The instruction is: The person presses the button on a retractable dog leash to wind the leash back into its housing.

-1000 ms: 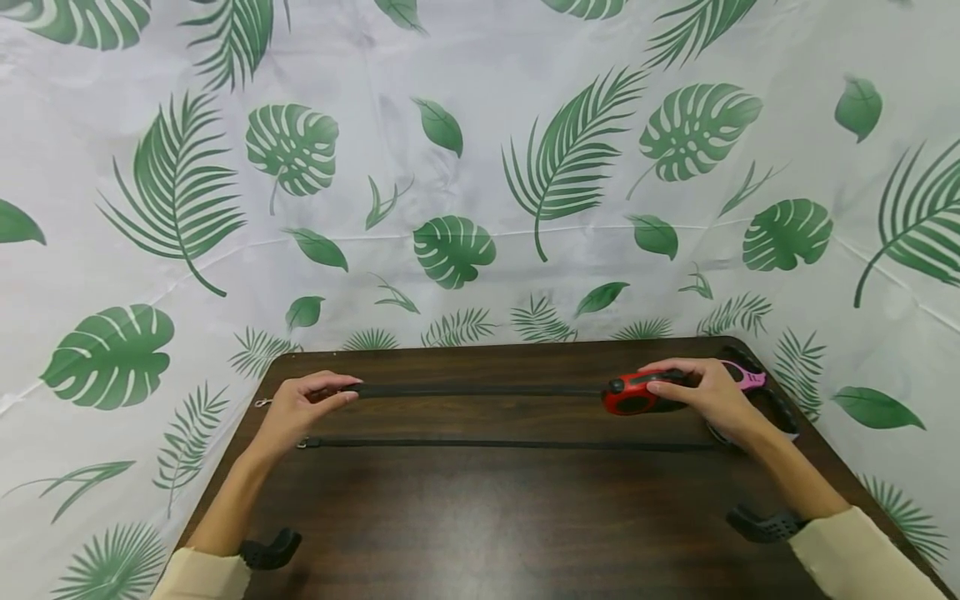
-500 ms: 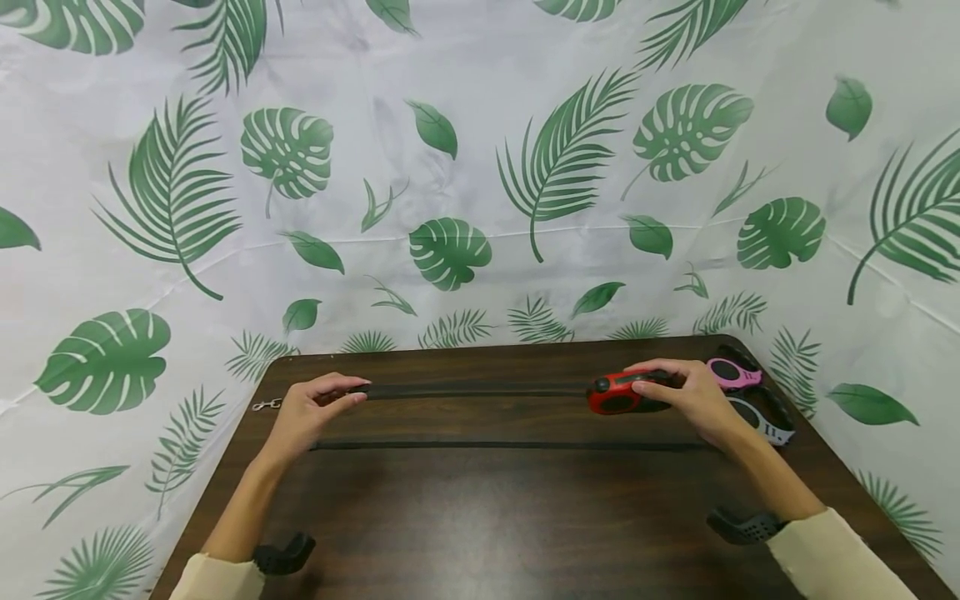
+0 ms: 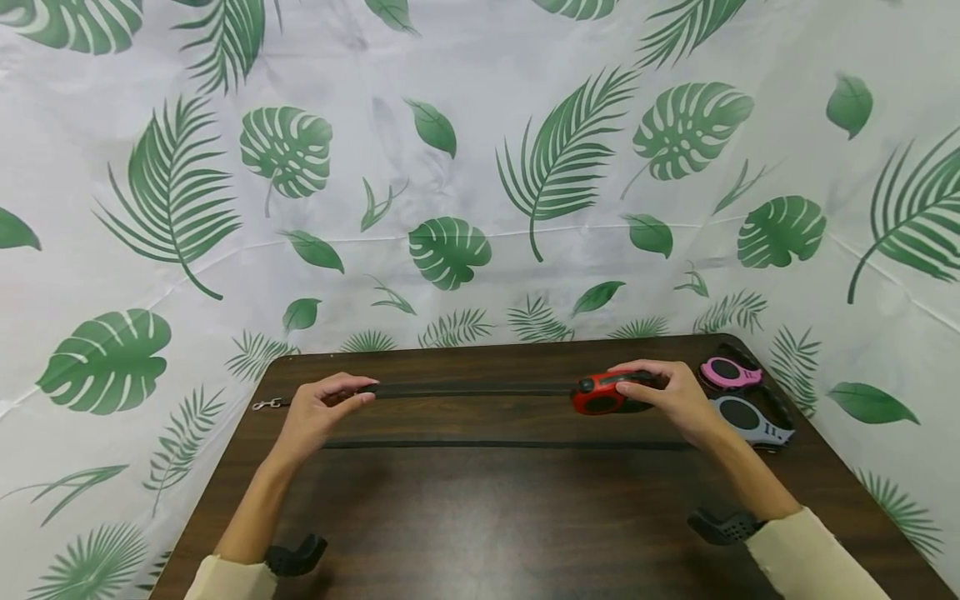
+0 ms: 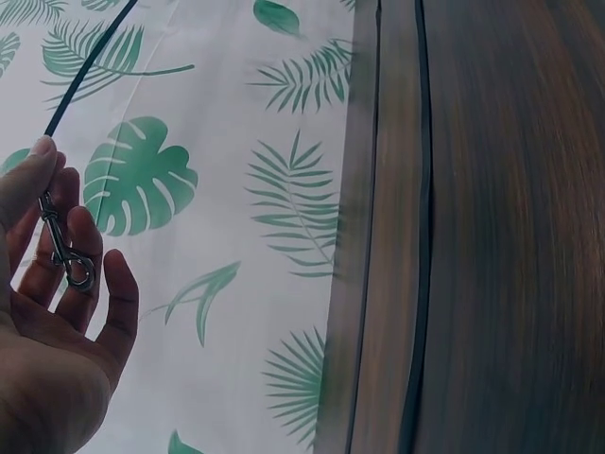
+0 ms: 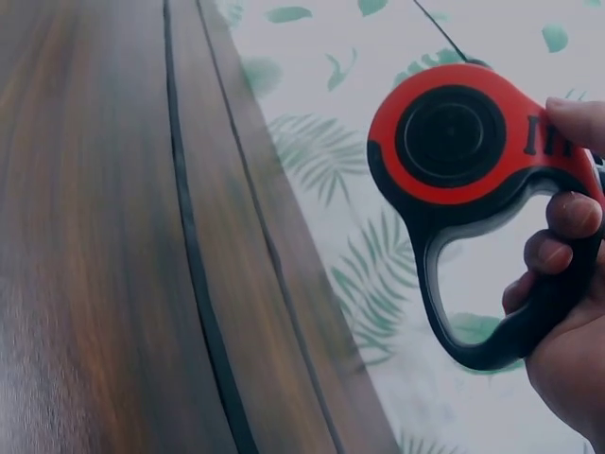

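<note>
My right hand (image 3: pixel 672 402) grips a red and black retractable dog leash (image 3: pixel 597 393). In the right wrist view, fingers curl through the leash's black handle loop and the thumb lies on its top. A dark strap (image 3: pixel 465 388) runs level from the casing to my left hand (image 3: pixel 318 412), above the table. Thumb and fingertips of the left hand pinch the strap's end in the left wrist view. A metal snap hook (image 4: pixel 64 248) hangs from the pinched end there, against the loosely bent fingers.
On the brown table (image 3: pixel 480 517) lie a pink leash (image 3: pixel 729 372) and a grey-blue leash (image 3: pixel 752 419) at the right. A dark strap (image 3: pixel 510 444) stretches across the wood. Another snap hook (image 3: pixel 267 404) lies near the left edge. Leaf-printed cloth (image 3: pixel 450 167) hangs behind.
Both hands have come closer together: the right hand with the red leash moved left, the left hand moved right. The strap between them is shorter, and the grey-blue leash is now uncovered.
</note>
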`<state>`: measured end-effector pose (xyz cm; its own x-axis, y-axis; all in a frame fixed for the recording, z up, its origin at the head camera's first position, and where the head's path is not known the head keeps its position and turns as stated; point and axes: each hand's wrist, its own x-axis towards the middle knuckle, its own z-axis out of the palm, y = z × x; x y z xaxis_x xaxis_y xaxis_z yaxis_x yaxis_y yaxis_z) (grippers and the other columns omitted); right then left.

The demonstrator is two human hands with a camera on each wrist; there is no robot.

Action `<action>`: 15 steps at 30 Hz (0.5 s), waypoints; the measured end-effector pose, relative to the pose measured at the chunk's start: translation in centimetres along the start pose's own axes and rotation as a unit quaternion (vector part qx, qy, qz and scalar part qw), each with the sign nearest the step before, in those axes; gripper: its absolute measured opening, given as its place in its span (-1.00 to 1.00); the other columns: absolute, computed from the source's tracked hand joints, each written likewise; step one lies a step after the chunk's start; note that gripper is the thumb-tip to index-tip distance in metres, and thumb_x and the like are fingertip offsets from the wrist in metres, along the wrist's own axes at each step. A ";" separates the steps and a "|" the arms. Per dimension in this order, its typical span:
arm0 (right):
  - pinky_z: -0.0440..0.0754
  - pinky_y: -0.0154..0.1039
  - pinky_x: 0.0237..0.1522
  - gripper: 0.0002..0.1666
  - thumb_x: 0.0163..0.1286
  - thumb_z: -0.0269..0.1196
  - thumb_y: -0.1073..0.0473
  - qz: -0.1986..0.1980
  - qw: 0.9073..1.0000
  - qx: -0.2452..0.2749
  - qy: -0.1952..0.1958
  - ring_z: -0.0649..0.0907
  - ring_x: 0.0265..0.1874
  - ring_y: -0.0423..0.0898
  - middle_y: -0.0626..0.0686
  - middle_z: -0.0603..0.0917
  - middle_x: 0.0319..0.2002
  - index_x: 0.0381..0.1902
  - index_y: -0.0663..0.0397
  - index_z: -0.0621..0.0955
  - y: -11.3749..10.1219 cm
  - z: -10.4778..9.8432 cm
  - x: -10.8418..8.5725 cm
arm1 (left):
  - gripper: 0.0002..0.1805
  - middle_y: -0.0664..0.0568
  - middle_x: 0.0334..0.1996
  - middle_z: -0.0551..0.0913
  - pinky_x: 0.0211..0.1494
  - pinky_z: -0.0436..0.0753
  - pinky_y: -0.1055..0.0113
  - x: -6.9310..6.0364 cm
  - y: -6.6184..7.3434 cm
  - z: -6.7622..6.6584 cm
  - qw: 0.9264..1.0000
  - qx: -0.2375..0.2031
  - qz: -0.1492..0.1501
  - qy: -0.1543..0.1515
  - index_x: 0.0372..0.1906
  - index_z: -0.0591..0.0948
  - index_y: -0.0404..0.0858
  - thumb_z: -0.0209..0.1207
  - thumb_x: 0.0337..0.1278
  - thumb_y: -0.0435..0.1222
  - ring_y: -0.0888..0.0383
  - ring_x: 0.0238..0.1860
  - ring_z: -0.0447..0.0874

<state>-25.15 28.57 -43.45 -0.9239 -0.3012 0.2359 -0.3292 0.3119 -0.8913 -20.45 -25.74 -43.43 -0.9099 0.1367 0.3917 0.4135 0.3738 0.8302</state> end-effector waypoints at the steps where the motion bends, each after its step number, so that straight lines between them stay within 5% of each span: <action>1: 0.75 -0.22 -0.10 -0.67 0.48 0.39 0.22 -0.001 1.000 0.006 -0.002 0.73 -0.08 -0.07 -0.08 0.82 -0.01 0.15 0.20 0.75 -0.1 0.2 0.1 | -0.79 0.11 -0.19 0.81 -0.27 0.62 0.37 0.0 0.0 0.1 1.000 0.001 -0.001 0.000 0.04 0.82 -0.22 0.38 0.36 -0.36 0.16 -0.29 0.65; 15: 0.76 -0.23 -0.09 -0.68 0.50 0.37 0.25 -0.015 0.999 0.042 -0.027 0.73 -0.09 -0.08 -0.05 0.82 -0.02 0.15 0.23 0.74 -0.6 2.4 0.9 | -0.78 -0.01 -0.18 0.81 -0.25 0.61 0.38 0.1 0.5 1.1 1.000 -0.004 0.002 -0.004 0.04 0.82 -0.22 0.41 0.34 -0.33 0.18 -0.27 0.65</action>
<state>-25.36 25.93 -43.66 -0.9014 -0.3582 0.2431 -0.3363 0.2259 -0.9143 -20.38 -24.51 -43.37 -0.9088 0.1460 0.3909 0.4167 0.3652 0.8324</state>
